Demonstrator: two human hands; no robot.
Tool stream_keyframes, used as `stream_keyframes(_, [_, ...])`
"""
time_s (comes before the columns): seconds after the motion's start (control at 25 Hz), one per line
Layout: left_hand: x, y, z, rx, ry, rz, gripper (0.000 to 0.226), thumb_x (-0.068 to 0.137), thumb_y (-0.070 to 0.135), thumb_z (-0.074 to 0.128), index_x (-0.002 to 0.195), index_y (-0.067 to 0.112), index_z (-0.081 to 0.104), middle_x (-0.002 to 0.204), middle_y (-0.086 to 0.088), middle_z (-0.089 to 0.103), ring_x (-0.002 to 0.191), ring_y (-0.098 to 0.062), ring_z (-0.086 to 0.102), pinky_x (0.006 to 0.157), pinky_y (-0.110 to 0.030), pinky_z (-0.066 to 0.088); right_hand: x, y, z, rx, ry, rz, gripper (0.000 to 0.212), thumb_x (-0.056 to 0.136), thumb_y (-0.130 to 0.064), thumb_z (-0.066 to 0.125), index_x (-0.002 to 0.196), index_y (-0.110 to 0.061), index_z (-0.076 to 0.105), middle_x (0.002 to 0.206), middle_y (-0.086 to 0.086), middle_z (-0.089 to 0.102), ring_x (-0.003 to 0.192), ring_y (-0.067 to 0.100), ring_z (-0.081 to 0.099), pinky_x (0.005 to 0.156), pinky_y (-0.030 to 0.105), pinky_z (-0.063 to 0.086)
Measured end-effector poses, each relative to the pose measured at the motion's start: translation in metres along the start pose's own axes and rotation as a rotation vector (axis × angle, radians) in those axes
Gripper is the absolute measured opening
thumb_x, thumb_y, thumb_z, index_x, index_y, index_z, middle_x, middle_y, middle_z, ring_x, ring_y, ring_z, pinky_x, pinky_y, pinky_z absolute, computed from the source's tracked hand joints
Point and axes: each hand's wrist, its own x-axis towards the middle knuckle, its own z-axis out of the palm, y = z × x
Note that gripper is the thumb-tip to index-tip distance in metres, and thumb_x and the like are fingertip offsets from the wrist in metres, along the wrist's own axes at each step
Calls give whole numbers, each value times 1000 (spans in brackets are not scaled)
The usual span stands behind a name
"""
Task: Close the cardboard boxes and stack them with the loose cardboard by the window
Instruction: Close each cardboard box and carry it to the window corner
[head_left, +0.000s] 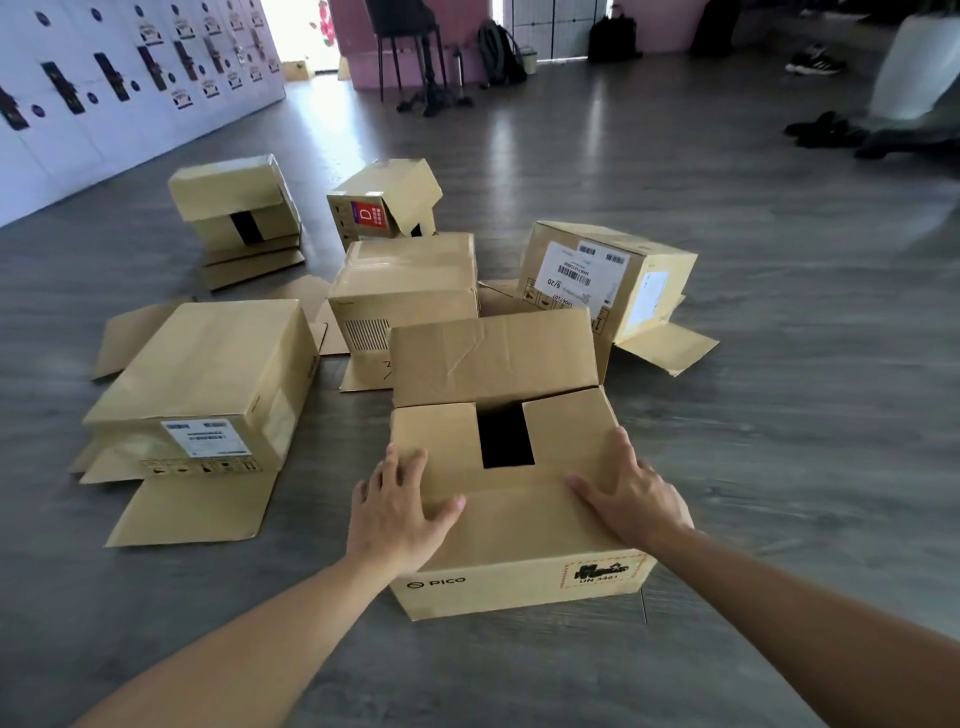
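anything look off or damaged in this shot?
Yes. The PICO box under both hands has a dark gap between its side flaps, and its far flap, creased, stands up unfolded. Behind it, the barcode-label box lies tipped with a flap splayed on the floor.

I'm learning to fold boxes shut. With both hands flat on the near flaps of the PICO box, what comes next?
Probably swing the raised far flap down over the brown PICO cardboard box: the left hand and right hand already press the side flaps flat, leaving a dark gap.
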Motion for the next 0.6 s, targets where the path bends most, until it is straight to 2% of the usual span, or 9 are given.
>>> stream_keyframes(0.08, [14,6,-10,-41,13,-27,96,83,86,24,158,28,11,167,-10,6,153,-28,13,121,-50,16,-2,1,1,-1,1,0,101,76,-90,32,152,-37,-8,133,7,58,109,33,63,86,44,53])
stream_keyframes(0.28, [65,15,-31,-225,24,-142,103,86,80,41,161,21,2,168,-12,1,154,-29,8,122,-50,12,-3,0,1,-38,22,-5,102,79,-88,31,155,-32,-9,134,7,56,109,30,63,85,41,51])
stream_keyframes(0.48, [106,19,-31,-392,97,-235,107,86,75,50,161,16,1,168,-12,8,153,-30,14,120,-52,13,-2,2,3,-65,26,-5,105,77,-90,28,155,-32,-12,130,7,55,104,29,65,81,40,51])
stream_keyframes(0.6, [118,23,-25,-525,193,-256,110,84,71,58,160,15,2,165,-14,18,150,-33,21,120,-53,18,-2,3,6,-76,30,-22,105,78,-90,27,154,-30,-12,130,7,54,103,30,65,83,42,53])
